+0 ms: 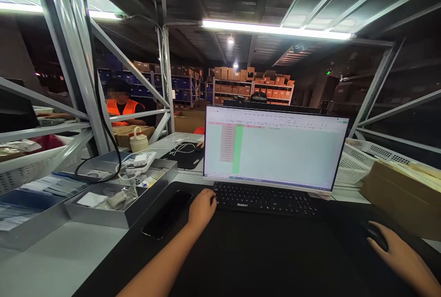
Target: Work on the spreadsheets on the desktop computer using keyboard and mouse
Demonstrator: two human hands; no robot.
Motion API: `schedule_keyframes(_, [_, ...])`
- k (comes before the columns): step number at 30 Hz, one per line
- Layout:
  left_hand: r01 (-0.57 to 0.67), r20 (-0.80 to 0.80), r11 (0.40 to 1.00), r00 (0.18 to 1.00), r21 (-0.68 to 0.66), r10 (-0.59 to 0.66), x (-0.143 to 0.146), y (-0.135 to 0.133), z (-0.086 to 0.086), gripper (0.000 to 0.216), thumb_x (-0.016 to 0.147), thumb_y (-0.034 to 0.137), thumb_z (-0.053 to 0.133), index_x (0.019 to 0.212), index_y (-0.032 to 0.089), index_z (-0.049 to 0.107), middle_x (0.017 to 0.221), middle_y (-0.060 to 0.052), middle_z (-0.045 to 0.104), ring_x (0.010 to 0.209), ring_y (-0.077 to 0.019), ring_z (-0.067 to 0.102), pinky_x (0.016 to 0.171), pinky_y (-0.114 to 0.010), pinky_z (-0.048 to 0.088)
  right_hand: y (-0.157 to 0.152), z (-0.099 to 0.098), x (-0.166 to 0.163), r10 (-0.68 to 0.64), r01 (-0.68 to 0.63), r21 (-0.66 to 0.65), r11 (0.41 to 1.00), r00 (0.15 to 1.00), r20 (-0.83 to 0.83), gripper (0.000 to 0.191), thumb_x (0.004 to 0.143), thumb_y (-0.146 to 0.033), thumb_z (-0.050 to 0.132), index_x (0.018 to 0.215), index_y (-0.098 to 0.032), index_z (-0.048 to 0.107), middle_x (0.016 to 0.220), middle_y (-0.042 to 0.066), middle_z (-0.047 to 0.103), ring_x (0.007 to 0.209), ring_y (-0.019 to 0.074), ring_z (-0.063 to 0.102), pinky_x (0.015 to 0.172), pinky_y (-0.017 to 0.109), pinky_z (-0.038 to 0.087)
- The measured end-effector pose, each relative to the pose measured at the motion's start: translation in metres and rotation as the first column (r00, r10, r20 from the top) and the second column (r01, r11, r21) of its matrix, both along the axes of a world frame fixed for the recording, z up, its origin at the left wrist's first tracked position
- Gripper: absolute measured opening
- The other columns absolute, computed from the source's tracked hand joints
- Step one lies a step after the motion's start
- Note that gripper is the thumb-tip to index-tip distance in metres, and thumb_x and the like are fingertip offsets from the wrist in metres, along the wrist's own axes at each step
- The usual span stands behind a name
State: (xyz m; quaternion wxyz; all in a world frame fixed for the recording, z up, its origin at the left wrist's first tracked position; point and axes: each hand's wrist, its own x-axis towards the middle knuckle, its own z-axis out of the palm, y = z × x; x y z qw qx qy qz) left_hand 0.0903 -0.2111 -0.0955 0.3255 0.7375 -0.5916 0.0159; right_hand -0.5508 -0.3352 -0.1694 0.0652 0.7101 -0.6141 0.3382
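My left hand [202,207] rests at the left end of a black keyboard [265,199], with its fingers bent over the keys and a gap between thumb and fingers. It holds nothing. On the right, my right hand [396,250] is wrapped over a black computer mouse [377,236] on the dark desk mat [262,251]. Behind the keyboard stands a monitor [285,150] showing a spreadsheet with a pink column and a green column. A black phone [167,214] lies on the mat, just left of my left hand.
Grey trays [99,216] with papers and small bags stand left, near a cream lidded container [138,142]. A cardboard box [403,196] and white baskets [354,164] stand right. A person in an orange vest [124,109] sits beyond the metal frame. Shelves of boxes [237,81] fill the back.
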Motion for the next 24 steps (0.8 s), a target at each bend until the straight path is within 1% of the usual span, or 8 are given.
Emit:
schedule_keyframes(3, [-0.001, -0.004, 1.0, 1.0, -0.002, 0.001, 0.0, 0.0, 0.0, 0.021, 0.089, 0.016, 0.048, 0.098, 0.021, 0.067, 0.114, -0.004, 0.067, 0.103, -0.019, 0.064, 0.087, -0.03, 0.05, -0.002, -0.002, -0.003, 0.031, -0.031, -0.017, 0.999, 0.999, -0.006, 0.062, 0.073, -0.062, 0.053, 0.114, -0.017, 0.063, 0.116, 0.018, 0.07, 0.11, 0.0378, 0.066, 0.097, 0.05, 0.052])
schedule_keyframes(8, [-0.006, -0.012, 1.0, 1.0, -0.011, 0.006, 0.003, -0.001, -0.002, 0.022, 0.088, 0.016, 0.048, 0.098, 0.021, 0.067, 0.115, -0.004, 0.067, 0.103, -0.0182, 0.065, 0.087, -0.029, 0.05, -0.006, -0.006, -0.007, 0.042, -0.042, -0.02, 0.999, 0.999, -0.016, 0.063, 0.074, -0.062, 0.052, 0.115, -0.015, 0.063, 0.115, 0.019, 0.069, 0.11, 0.0377, 0.066, 0.098, 0.049, 0.051])
schedule_keyframes(12, [0.003, -0.013, 1.0, 1.0, -0.023, -0.003, 0.005, -0.003, -0.005, 0.024, 0.088, 0.014, 0.048, 0.096, 0.021, 0.068, 0.115, -0.004, 0.068, 0.105, -0.0176, 0.064, 0.091, -0.028, 0.05, -0.003, -0.004, -0.005, 0.015, -0.015, 0.008, 1.0, 1.0, -0.025, 0.065, 0.075, -0.064, 0.05, 0.117, -0.016, 0.062, 0.117, 0.019, 0.068, 0.111, 0.0379, 0.065, 0.094, 0.048, 0.053])
schedule_keyframes(17, [0.014, -0.015, 1.0, 1.0, -0.025, -0.014, 0.007, -0.005, -0.007, 0.025, 0.088, 0.015, 0.047, 0.098, 0.021, 0.069, 0.117, -0.004, 0.067, 0.104, -0.0183, 0.064, 0.09, -0.03, 0.051, 0.003, 0.003, 0.002, -0.01, 0.014, 0.059, 0.998, 0.999, -0.054, 0.069, 0.077, -0.061, 0.047, 0.123, -0.012, 0.059, 0.126, 0.02, 0.065, 0.117, 0.0372, 0.062, 0.101, 0.048, 0.049])
schedule_keyframes(21, [0.013, -0.014, 1.0, 1.0, -0.018, -0.013, 0.007, -0.005, -0.007, 0.024, 0.087, 0.016, 0.048, 0.098, 0.022, 0.069, 0.116, -0.004, 0.067, 0.105, -0.0192, 0.064, 0.088, -0.03, 0.051, 0.005, 0.005, 0.002, -0.042, 0.048, 0.092, 0.995, 0.997, -0.067, 0.068, 0.077, -0.061, 0.047, 0.125, -0.014, 0.058, 0.127, 0.019, 0.065, 0.117, 0.0381, 0.062, 0.097, 0.049, 0.051])
schedule_keyframes(24, [0.01, -0.015, 1.0, 1.0, -0.015, -0.01, 0.007, -0.005, -0.007, 0.024, 0.088, 0.016, 0.047, 0.098, 0.022, 0.069, 0.116, -0.004, 0.067, 0.106, -0.0191, 0.064, 0.089, -0.03, 0.051, 0.005, 0.005, 0.002, -0.048, 0.054, 0.094, 0.994, 0.997, -0.068, 0.071, 0.076, -0.062, 0.047, 0.126, -0.014, 0.058, 0.127, 0.02, 0.065, 0.117, 0.0388, 0.062, 0.096, 0.049, 0.052])
